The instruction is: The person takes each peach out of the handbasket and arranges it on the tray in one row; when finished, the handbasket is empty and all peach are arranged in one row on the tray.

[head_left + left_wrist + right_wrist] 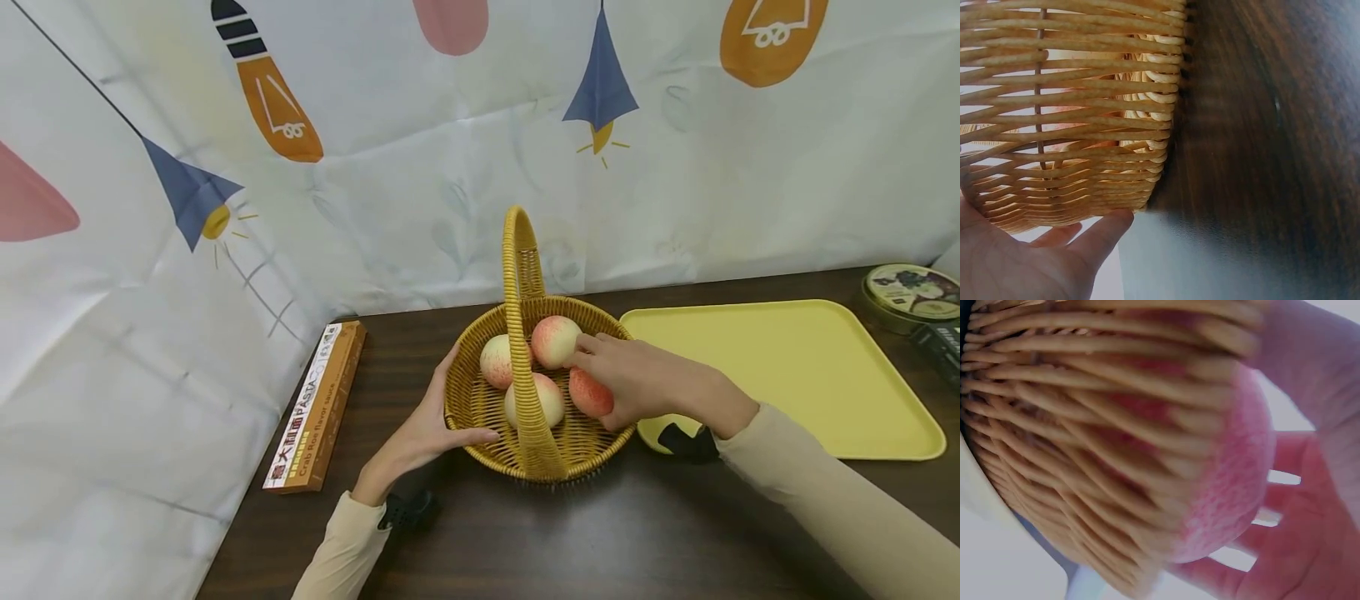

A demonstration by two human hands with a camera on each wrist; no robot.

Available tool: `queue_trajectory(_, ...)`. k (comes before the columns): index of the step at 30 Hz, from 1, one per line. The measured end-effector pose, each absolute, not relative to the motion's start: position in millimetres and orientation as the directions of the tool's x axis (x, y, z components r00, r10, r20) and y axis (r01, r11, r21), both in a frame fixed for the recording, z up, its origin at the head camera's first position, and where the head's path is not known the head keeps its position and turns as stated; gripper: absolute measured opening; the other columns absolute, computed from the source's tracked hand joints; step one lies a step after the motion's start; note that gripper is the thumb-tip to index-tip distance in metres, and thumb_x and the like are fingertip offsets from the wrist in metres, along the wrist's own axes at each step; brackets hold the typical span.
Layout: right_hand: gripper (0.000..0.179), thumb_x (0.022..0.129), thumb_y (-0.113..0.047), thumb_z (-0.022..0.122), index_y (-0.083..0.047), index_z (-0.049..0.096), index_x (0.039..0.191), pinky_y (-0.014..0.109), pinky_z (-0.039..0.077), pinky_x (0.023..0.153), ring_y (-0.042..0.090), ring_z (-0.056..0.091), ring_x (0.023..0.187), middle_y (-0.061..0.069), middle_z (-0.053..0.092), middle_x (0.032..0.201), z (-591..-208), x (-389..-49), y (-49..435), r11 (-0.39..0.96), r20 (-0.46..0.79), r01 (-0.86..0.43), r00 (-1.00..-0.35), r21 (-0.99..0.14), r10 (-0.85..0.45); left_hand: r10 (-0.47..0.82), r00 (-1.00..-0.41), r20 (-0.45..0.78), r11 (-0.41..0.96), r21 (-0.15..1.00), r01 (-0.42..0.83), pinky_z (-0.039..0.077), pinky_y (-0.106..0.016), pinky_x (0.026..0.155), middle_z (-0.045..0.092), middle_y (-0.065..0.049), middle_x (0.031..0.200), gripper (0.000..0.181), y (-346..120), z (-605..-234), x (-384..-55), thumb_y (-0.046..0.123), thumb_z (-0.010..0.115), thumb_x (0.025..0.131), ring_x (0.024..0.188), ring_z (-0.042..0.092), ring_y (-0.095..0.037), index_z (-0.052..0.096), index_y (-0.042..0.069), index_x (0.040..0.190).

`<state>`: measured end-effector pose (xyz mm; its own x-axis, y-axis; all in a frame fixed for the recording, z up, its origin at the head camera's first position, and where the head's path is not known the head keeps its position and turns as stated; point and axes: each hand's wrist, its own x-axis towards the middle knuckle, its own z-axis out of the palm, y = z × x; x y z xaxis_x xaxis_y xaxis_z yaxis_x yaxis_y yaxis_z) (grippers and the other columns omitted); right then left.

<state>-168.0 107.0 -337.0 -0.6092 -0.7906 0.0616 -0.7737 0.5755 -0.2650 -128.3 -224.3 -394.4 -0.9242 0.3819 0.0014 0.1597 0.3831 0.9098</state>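
A yellow wicker basket (480, 333) with a tall arched handle stands on the dark table. My left hand (427, 421) holds it by the left side, with the thumb reaching over the front rim; fingers lie against the outer weave (1079, 137) in the left wrist view. Inside the right rim my right hand (633, 379) grips a reddish peach (590, 393), partly covered by the fingers. The right wrist view shows this peach (1241, 475) beyond the wicker wall. Three paler peaches (557, 342) sit in the basket, two of them partly behind the handle.
To the right of the basket lies a yellow tray (765, 375), partly under the right forearm. A long pasta box (315, 408) is at the left. Round tin (911, 296) and a dark box (941, 350) stand at the far right. A patterned curtain (450, 167) hangs behind the table.
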Motion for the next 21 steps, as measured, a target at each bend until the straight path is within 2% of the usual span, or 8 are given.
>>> queue_trajectory(5, 0.06, 0.073, -0.015, 0.086, -0.003, 0.064, 0.127, 0.038, 0.056, 0.078, 0.022, 0.06, 0.1, 0.008, 0.06, 0.118, -319.9, -165.0, 124.3, 0.564, 0.2, -0.715, -0.675, -0.412, -0.71, 0.386, -0.923, -0.006, 0.394, 0.905, 0.159, 0.031, -0.054, 0.118, 0.009, -0.012, 0.172, 0.13, -225.0, -394.1, -129.1, 0.032, 0.092, 0.082, 0.153, 0.026, -0.033, -0.005, 0.024, 0.169)
queue_trajectory(13, 0.069, 0.081, -0.023, 0.09, -0.007, 0.06, 0.141, 0.047, 0.057, 0.08, 0.03, 0.063, 0.108, 0.012, 0.064, 0.13, -305.0, -163.2, 167.0, 0.6, 0.347, -0.556, -0.83, -0.576, -0.436, 0.387, -0.922, -0.032, 0.384, 0.914, 0.129, 0.027, -0.057, 0.119, 0.004, -0.014, 0.173, 0.13, -225.9, -395.4, -129.0, 0.037, 0.091, 0.083, 0.154, 0.023, -0.037, -0.007, 0.024, 0.169)
queue_trajectory(16, 0.07, 0.082, -0.025, 0.091, -0.007, 0.06, 0.142, 0.035, 0.057, 0.077, 0.028, 0.064, 0.105, 0.014, 0.064, 0.131, -310.8, -162.8, 178.3, 0.606, 0.347, -0.439, -0.898, -0.664, -0.271, 0.383, -0.923, -0.029, 0.401, 0.905, 0.138, 0.027, -0.058, 0.119, 0.004, -0.013, 0.173, 0.13, -226.7, -395.4, -127.8, 0.039, 0.09, 0.083, 0.154, 0.023, -0.037, -0.006, 0.024, 0.169)
queue_trajectory(19, 0.066, 0.082, -0.028, 0.091, -0.009, 0.062, 0.139, 0.022, 0.054, 0.07, 0.017, 0.066, 0.097, 0.012, 0.065, 0.127, -323.1, -163.1, 187.9, 0.557, 0.307, -0.334, -0.941, -0.76, -0.145, 0.38, -0.925, -0.021, 0.408, 0.901, 0.148, 0.026, -0.058, 0.119, 0.006, -0.012, 0.173, 0.129, -226.5, -395.2, -127.3, 0.039, 0.09, 0.083, 0.155, 0.023, -0.036, -0.005, 0.025, 0.169)
queue_trajectory(21, 0.064, 0.083, -0.025, 0.091, -0.007, 0.062, 0.137, 0.019, 0.054, 0.07, 0.01, 0.064, 0.095, 0.011, 0.063, 0.127, -334.2, -164.6, 194.4, 0.504, 0.28, -0.3, -0.953, -0.81, -0.118, 0.383, -0.924, -0.018, 0.406, 0.902, 0.151, 0.026, -0.059, 0.119, 0.006, -0.012, 0.173, 0.129, -226.0, -395.3, -128.0, 0.039, 0.09, 0.083, 0.154, 0.023, -0.036, -0.005, 0.025, 0.169)
